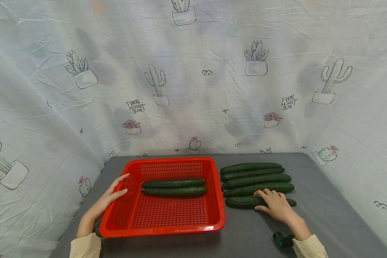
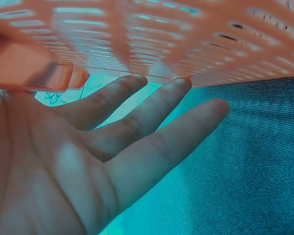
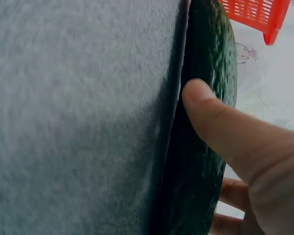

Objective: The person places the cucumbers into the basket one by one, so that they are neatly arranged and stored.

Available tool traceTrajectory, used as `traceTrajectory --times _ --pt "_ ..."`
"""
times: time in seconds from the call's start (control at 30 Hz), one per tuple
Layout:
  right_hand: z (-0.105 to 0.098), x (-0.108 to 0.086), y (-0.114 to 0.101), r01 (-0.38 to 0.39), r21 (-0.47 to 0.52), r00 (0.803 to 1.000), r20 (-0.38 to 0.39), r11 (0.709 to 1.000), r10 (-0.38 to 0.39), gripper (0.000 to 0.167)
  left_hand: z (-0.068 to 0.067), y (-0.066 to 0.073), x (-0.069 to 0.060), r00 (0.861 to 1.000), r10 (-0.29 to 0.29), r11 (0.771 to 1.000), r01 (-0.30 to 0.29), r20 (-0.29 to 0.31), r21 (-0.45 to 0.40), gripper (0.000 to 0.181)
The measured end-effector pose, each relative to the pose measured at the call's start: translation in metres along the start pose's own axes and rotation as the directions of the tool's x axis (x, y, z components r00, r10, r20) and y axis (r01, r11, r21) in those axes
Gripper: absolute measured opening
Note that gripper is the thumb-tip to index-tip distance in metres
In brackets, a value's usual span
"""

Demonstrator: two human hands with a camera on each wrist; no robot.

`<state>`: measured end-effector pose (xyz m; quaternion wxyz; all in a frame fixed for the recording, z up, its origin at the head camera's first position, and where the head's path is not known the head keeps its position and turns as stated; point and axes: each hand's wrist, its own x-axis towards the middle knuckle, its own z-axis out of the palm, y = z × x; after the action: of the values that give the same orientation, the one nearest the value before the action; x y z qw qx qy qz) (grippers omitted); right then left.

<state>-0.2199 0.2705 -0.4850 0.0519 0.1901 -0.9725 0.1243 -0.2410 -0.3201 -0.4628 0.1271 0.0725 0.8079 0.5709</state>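
A red plastic basket (image 1: pixel 167 231) stands on the left half of the table, with two dark green cucumbers (image 1: pixel 174 191) lying side by side at its far end. My left hand (image 1: pixel 104 204) holds the basket's left rim, thumb and a finger over the inside. In the left wrist view, the other fingers (image 2: pixel 157 147) stretch out along the outside wall. My right hand (image 1: pixel 275 205) grips the nearest cucumber (image 1: pixel 240 202) of a row to the right of the basket. Its thumb (image 3: pixel 210 110) presses the near side; its other fingers lie on the far side, partly hidden.
Several more cucumbers (image 1: pixel 256 177) lie roughly parallel behind the gripped one, close to the basket's right wall. A grey cloth (image 1: pixel 322 215) covers the table. A curtain (image 1: pixel 200 89) printed with cacti hangs behind and at both sides. A dark strap-like object (image 1: pixel 282 239) sits by the right wrist.
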Motion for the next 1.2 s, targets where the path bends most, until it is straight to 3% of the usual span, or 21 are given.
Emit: traceTrajectory --times 0.13,0.33,0.73,1.0,1.2 --pt "-0.006 -0.001 -0.001 -0.024 0.045 0.996 0.082 0.999 0.020 0.038 0.000 0.000 0.000 1.000 0.006 1.000 -0.006 -0.002 0.012 0.057" --pt "-0.010 -0.001 -0.004 -0.041 0.051 0.994 0.102 0.998 0.036 0.040 0.000 0.001 -0.001 1.000 -0.002 1.000 0.002 0.006 -0.005 0.058" --pt "-0.016 0.000 -0.008 0.026 0.038 1.000 -0.006 0.999 -0.025 0.038 -0.001 0.001 -0.002 1.000 0.012 1.000 -0.012 0.021 -0.026 0.057" --pt "-0.019 0.002 -0.010 -0.004 0.018 0.998 -0.066 1.000 0.005 0.040 -0.001 0.000 -0.001 0.999 0.028 0.999 -0.028 0.017 0.016 0.057" --pt "-0.021 0.003 -0.012 -0.013 0.006 0.985 -0.171 1.000 0.014 0.041 -0.001 0.000 -0.002 0.999 0.027 1.000 -0.027 0.019 0.000 0.056"
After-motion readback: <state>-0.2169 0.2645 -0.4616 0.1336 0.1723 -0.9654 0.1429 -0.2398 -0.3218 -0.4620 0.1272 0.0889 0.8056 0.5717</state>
